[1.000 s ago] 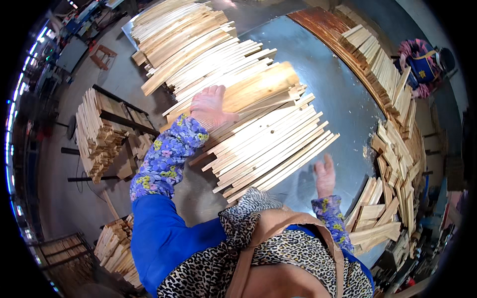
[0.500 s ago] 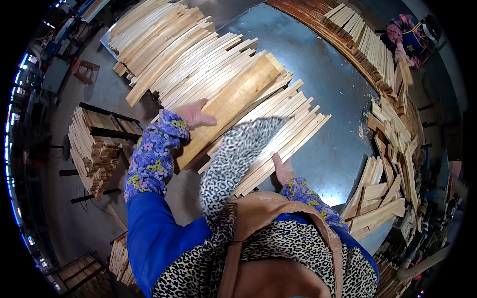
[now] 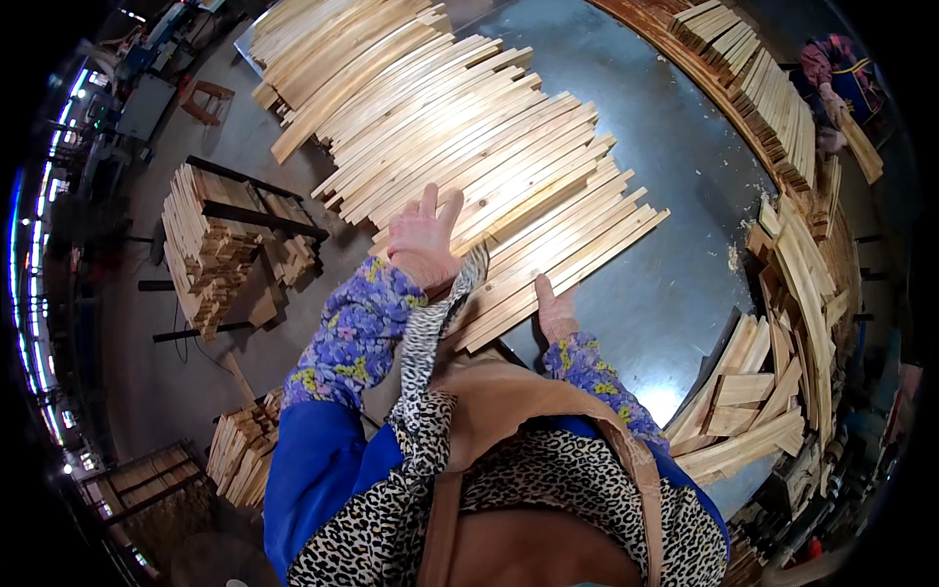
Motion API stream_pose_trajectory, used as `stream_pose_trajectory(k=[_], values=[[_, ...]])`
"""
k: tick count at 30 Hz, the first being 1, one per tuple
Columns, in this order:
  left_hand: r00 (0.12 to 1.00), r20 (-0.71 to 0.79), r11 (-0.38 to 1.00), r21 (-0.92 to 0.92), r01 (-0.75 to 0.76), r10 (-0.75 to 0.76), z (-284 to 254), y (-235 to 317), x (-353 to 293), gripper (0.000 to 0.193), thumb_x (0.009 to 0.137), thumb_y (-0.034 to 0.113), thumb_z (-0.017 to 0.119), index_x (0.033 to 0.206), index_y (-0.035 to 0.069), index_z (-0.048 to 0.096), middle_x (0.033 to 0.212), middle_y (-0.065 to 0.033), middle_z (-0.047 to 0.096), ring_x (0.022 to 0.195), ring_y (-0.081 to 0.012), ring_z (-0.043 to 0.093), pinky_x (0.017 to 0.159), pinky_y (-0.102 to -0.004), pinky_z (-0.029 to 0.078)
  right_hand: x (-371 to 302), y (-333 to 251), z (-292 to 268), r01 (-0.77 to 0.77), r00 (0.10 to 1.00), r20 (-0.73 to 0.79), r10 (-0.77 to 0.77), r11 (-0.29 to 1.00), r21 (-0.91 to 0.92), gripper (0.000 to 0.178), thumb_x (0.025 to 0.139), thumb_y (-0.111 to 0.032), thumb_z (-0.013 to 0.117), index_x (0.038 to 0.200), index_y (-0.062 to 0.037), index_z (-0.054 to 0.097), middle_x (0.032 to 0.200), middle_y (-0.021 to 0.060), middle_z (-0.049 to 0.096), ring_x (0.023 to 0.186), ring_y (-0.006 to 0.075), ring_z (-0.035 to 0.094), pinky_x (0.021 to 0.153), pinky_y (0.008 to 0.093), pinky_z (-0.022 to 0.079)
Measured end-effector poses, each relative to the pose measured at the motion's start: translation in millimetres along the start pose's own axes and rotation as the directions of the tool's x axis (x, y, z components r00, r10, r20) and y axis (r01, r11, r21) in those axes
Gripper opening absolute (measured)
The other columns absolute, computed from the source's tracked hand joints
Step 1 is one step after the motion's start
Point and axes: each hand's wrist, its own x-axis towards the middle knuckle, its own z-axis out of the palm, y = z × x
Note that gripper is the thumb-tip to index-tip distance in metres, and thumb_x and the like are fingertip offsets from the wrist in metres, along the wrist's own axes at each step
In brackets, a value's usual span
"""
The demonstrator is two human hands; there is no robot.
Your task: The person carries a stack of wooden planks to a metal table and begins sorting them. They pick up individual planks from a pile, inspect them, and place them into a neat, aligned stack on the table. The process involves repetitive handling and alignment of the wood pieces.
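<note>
Long pale wooden strips (image 3: 509,147) lie side by side in a slanting row on a grey-blue metal table (image 3: 636,127). My left hand (image 3: 425,235) is open, palm down with fingers spread, on the strips near their lower left ends. One yellower strip (image 3: 548,203) beside it sits slightly proud of the others. My right hand (image 3: 558,308) is at the near right edge of the row, its thumb pointing up against the outermost strip; its fingers are extended and partly hidden. A leopard-print cloth tie (image 3: 421,352) hangs by my left wrist.
A rack of stacked strips (image 3: 201,254) stands on the floor at left, near a small wooden stool (image 3: 205,102). Loose offcuts (image 3: 753,391) are heaped at right. Another person (image 3: 843,83) handles a board at far right, beside a second row of strips (image 3: 773,117).
My left hand has let go of a wide board it was tilting over the row and now lies spread on the strips. The board's broad face no longer shows. My right hand stays nearly in place.
</note>
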Motion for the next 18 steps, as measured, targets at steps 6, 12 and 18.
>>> stream_pose_trajectory(k=[6, 12, 18], values=[[0.998, 0.040, 0.985, -0.166, -0.043, 0.051, -6.8, -26.3, 4.6, 0.125, 0.067, 0.055, 0.092, 0.167, 0.012, 0.031, 0.161, -0.0194, 0.044, 0.142, -0.0430, 0.051, 0.116, -0.0501, 0.046, 4.3, 9.7, 1.1, 0.094, 0.996, -0.003, -0.094, 0.994, 0.060, 0.126, 0.094, -0.077, 0.065, 0.169, 0.0079, 0.009, 0.160, 0.0298, 0.051, 0.148, 0.0406, 0.049, 0.124, 0.0414, 0.036], [0.994, 0.095, 0.975, -0.218, -0.040, 0.062, -4.6, -58.8, -5.4, 0.128, 0.069, 0.055, 0.091, 0.171, 0.014, 0.025, 0.161, -0.0198, 0.047, 0.145, -0.0403, 0.051, 0.117, -0.0488, 0.047, 21.4, 29.5, 9.5, 0.052, 0.994, -0.099, -0.052, 0.999, -0.001, 0.118, 0.095, -0.076, 0.066, 0.170, 0.0015, 0.018, 0.158, 0.0265, 0.053, 0.145, 0.0409, 0.052, 0.122, 0.0418, 0.038], [0.961, 0.250, 0.950, -0.311, -0.034, 0.116, -4.6, -102.2, 4.8, 0.130, 0.073, 0.053, 0.089, 0.173, 0.009, 0.019, 0.163, -0.0249, 0.046, 0.150, -0.0403, 0.048, 0.121, -0.0470, 0.044, 0.1, 9.8, 15.3, 0.228, 0.950, -0.237, -0.201, 0.969, 0.090, 0.106, 0.095, -0.059, 0.078, 0.164, 0.0062, 0.029, 0.153, 0.0288, 0.058, 0.142, 0.0383, 0.055, 0.121, 0.0424, 0.040]])
